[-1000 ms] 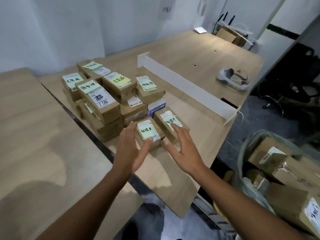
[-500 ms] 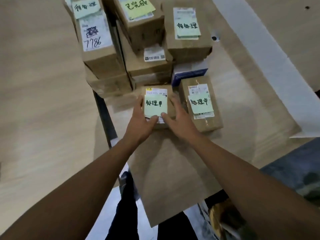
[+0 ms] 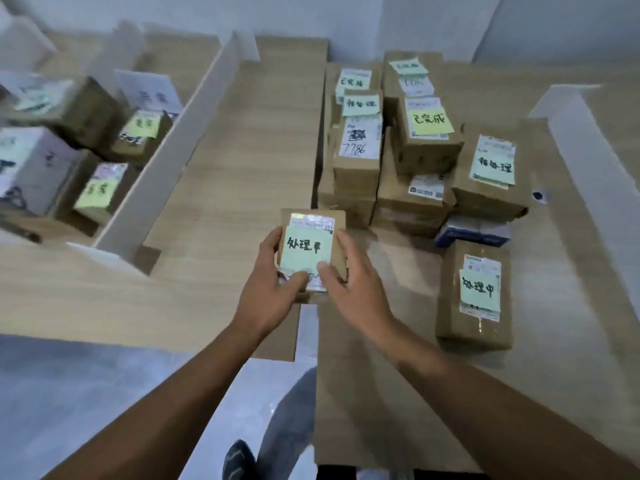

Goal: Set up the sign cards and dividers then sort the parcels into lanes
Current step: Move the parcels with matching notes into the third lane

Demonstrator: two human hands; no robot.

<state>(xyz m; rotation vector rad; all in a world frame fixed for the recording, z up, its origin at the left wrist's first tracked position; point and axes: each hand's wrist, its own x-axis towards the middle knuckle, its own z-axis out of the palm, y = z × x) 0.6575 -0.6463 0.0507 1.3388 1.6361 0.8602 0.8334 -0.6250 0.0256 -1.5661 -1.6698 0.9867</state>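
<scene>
Sorting step: small parcel (image 3: 313,252) gripped at both sides by left hand (image 3: 268,294) and right hand (image 3: 355,287), above gap between tables (image 3: 263,140). Next likely needs carrying to its lane beside white divider (image 3: 166,161).

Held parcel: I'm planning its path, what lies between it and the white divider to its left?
Head view: only bare tabletop between parcel and divider.

Left-lane parcels (image 3: 86,109) — blurred, sticky notes (image 3: 142,123) unreadable — leftmost edge-cropped.

Bare forearms (image 3: 194,382), grey trouser leg (image 3: 294,407), dark striped shoe (image 3: 239,459)
</scene>
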